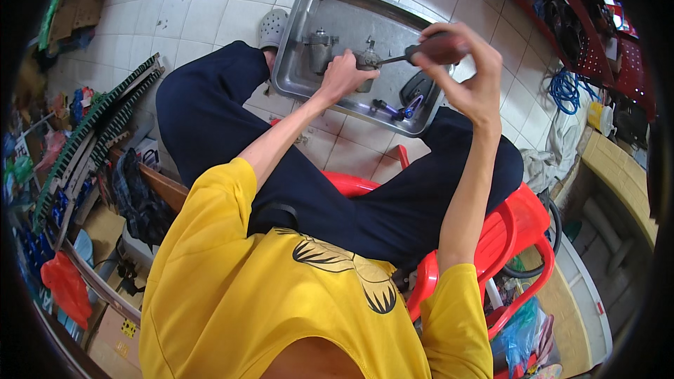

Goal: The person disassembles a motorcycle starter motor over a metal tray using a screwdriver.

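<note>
My left hand [341, 74] is closed around a small grey metal part [368, 60] that looks like a carburetor, over the metal tray. In my right hand [472, 70] is a screwdriver [439, 49] with a dark red and black handle, somewhat blurred. Its shaft points left, and the tip meets the part beside my left fingers. A second, similar metal part [320, 51] stands in the tray to the left. Near the tray's right end lie a black oval piece [417, 88] and a purple and silver metal piece [398, 109].
The steel tray [298, 88] sits between my legs on the tiled floor [203, 7]. I sit on a red plastic chair [516, 228]. A red rack [554, 21] stands at the far right, with a blue coiled hose [566, 91] below it. Clutter lines the left side.
</note>
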Available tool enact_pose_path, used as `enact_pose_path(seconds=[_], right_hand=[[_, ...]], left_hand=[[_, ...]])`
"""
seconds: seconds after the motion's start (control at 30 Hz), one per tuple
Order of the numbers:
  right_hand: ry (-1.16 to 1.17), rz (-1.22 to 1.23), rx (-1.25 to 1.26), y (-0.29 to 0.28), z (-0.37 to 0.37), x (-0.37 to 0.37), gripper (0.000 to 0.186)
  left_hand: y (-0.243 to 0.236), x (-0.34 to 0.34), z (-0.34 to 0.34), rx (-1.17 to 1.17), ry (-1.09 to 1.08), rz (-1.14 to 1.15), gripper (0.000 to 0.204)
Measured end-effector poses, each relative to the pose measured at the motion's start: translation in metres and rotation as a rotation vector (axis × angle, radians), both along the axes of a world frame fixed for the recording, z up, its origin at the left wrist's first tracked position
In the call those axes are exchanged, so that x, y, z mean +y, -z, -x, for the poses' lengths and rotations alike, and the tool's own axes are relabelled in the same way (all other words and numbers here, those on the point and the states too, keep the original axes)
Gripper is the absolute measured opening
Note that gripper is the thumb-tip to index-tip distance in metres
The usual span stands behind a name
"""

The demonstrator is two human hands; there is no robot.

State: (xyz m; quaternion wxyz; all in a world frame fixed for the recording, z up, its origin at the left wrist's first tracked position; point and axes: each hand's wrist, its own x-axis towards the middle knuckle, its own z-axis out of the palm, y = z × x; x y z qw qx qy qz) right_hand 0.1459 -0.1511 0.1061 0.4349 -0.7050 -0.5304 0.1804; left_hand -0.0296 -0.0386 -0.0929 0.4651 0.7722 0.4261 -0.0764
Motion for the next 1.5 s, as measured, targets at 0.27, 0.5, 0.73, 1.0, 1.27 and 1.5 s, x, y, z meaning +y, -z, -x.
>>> enact_pose_path(seconds=[0.27, 0.5, 0.73, 1.0, 1.27, 1.5], right_hand=[[0.29, -0.643, 0.414, 0.015, -0.029, -0.01, 0.014], [0.446, 0.274, 0.509, 0.073, 0.002, 0.033, 0.035], [0.17, 0.71, 0.164, 0.187, 0.057, 0.065, 0.056], [0.37, 0.679, -0.056, 0.2, 0.099, 0.1, 0.047], [0.43, 0.593, -0.052, 0.215, 0.103, 0.098, 0.044], [0.388, 0.574, -0.032, 0.214, 0.111, 0.104, 0.043]], left_hand=[[-0.09, 0.055, -0.002, -0.316, -0.172, 0.032, 0.076], [-0.159, 0.095, 0.013, -0.527, -0.381, 0.301, 0.053], [-0.187, 0.092, 0.017, -0.58, -0.392, 0.582, 0.047], [-0.195, 0.104, 0.028, -0.56, -0.42, 0.407, 0.051], [-0.2, 0.115, 0.035, -0.623, -0.471, 0.518, 0.05], [-0.205, 0.113, 0.035, -0.608, -0.446, 0.541, 0.051]])
